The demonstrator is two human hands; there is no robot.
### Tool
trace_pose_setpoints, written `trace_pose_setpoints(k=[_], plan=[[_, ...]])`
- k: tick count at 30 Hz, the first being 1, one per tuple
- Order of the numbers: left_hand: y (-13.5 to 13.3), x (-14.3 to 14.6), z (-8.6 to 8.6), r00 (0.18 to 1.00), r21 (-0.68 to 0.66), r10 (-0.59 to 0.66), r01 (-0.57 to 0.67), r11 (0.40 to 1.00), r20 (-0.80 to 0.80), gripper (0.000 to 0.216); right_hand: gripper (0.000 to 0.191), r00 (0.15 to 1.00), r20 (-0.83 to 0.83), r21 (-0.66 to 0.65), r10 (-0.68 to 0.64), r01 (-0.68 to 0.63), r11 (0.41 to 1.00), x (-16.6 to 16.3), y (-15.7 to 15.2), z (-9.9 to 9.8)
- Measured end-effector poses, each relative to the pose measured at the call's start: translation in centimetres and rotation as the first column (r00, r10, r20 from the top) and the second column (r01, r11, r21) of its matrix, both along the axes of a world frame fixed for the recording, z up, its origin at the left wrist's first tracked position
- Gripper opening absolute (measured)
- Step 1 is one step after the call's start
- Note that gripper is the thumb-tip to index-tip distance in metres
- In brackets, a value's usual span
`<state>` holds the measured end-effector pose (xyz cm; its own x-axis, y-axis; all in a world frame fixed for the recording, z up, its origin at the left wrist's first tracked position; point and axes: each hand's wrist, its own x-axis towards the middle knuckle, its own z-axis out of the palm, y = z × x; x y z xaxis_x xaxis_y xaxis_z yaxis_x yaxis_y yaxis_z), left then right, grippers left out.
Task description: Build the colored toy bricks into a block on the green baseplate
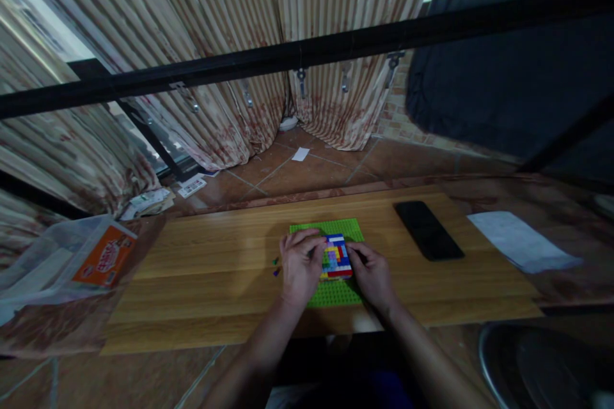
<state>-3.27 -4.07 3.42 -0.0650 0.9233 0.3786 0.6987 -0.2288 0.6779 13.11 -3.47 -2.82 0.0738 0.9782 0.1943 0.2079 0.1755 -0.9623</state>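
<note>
A flat build of colorful toy bricks [338, 257] in blue, white, red, yellow and purple lies over a green studded baseplate [336, 298]. My left hand [301, 263] is closed at the build's left edge, its curled fingers and thumb hiding part of that side. From the right, my right hand [373, 273] pinches the opposite edge between thumb and fingers. Whether the build is fixed to the plate or lifted off it, I cannot tell. Just left of my left hand lie a few tiny dark loose pieces [276, 272].
The wooden table [206, 268] carries a black phone [428, 230] on its right. Beyond its right end lies a white sheet [522, 240]. A clear plastic bin [57, 262] with an orange label stands at the left. A dark rail [230, 64] with hanging clips crosses before the curtains [230, 0].
</note>
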Motion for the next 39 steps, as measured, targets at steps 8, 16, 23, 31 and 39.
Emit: trace_pose_setpoints(k=[8, 16, 23, 31, 39], plan=[[-0.2, 0.1, -0.9, 0.997, 0.040, 0.008, -0.011, 0.999, 0.080, 0.011, 0.026, 1.000, -0.008, -0.003, 0.007, -0.007, 1.000, 0.1, 0.1, -0.5], [0.5, 0.4, -1.4, 0.948, -0.030, 0.015, -0.006, 1.000, 0.318, 0.014, 0.025, 1.000, -0.025, 0.007, 0.014, -0.014, 1.000, 0.0, 0.1, -0.5], [0.8, -0.1, -1.1, 0.806, -0.226, 0.061, 0.092, 0.970, 0.589, 0.032, 0.024, 1.000, -0.017, 0.002, 0.003, -0.003, 1.000, 0.0, 0.0, -0.3], [1.6, 0.8, -1.6, 0.686, -0.318, 0.105, 0.192, 0.928, 0.720, 0.028, 0.023, 1.000, -0.012, 0.012, 0.002, -0.002, 1.000, -0.1, 0.0, -0.1], [1.7, 1.4, -1.3, 0.632, -0.354, 0.174, 0.171, 0.919, 0.755, 0.023, 0.027, 1.000, 0.005, -0.017, -0.013, 0.013, 1.000, 0.1, 0.0, -0.5]])
